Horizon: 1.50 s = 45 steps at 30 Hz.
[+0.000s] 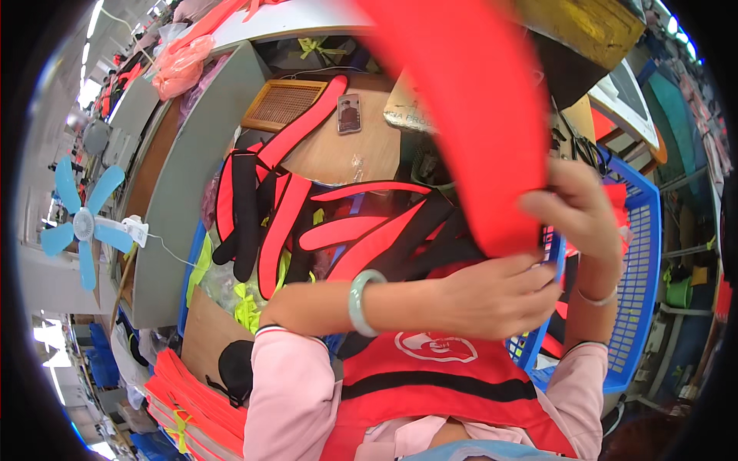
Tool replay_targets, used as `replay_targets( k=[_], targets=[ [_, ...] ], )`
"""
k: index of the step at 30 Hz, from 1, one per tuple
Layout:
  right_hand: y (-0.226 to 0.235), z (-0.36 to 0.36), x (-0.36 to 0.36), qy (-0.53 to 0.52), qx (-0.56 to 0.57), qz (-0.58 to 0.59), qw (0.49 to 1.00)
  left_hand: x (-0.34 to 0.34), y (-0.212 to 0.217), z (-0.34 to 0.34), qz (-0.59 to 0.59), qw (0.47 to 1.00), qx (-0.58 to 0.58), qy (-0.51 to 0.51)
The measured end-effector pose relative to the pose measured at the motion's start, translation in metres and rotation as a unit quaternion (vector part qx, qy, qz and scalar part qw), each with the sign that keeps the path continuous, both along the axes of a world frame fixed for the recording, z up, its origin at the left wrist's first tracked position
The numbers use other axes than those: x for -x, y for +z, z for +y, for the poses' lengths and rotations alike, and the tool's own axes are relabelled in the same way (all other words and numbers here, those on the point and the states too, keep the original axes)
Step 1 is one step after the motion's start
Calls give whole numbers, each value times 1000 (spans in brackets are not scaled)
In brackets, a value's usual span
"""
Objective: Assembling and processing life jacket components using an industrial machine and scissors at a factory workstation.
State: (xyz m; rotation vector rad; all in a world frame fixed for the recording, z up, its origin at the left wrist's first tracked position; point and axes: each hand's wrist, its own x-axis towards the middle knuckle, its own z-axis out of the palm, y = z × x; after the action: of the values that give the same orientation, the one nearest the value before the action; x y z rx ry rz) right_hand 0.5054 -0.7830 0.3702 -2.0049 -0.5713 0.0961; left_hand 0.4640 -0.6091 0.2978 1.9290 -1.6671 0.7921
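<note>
A long red fabric strip (492,138), blurred by motion, rises past the top edge of the head view. At its lower end, the curled fingers of my left hand (500,296) are closed on the fabric. My right hand (576,206) pinches the strip's right edge a little higher up. My left forearm, with a pale green bangle (360,303) on it, crosses in front of my red apron (438,376). Left of the hands lies a loose heap of curved red pieces with black edging (284,230); part of it is hidden behind the strip.
A blue plastic basket (644,253) stands at the right. On the wooden tabletop (346,157) lie a phone-sized card or case (349,114) and a wood-framed mesh panel (284,104). A blue fan (84,223) and stacked red fabric (204,399) are at the left.
</note>
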Motion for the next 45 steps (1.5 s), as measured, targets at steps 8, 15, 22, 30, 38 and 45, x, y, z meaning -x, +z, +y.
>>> replay_targets(
  k=[8, 15, 22, 30, 38, 45],
  targets=[
    [-109, -97, 110, -331, -380, -145, 851, -3, -96, 3, 298, 942, 119, 103],
    [-202, -149, 189, -423, -372, -1, 826, -14, -100, -12, 324, 933, 139, 73],
    [-126, -42, 137, -364, 142, -127, 912, -21, -74, -14, 261, 962, -38, 65],
    [-123, -10, 74, -241, 37, -4, 970, -33, -72, -2, 269, 942, 30, 195],
    [-79, -28, 52, -181, 92, -68, 977, -59, -47, 16, 208, 967, 36, 142],
    [-14, -51, 13, -174, 123, -246, 946, -106, 71, 13, 119, 986, -51, 109]
  ],
)
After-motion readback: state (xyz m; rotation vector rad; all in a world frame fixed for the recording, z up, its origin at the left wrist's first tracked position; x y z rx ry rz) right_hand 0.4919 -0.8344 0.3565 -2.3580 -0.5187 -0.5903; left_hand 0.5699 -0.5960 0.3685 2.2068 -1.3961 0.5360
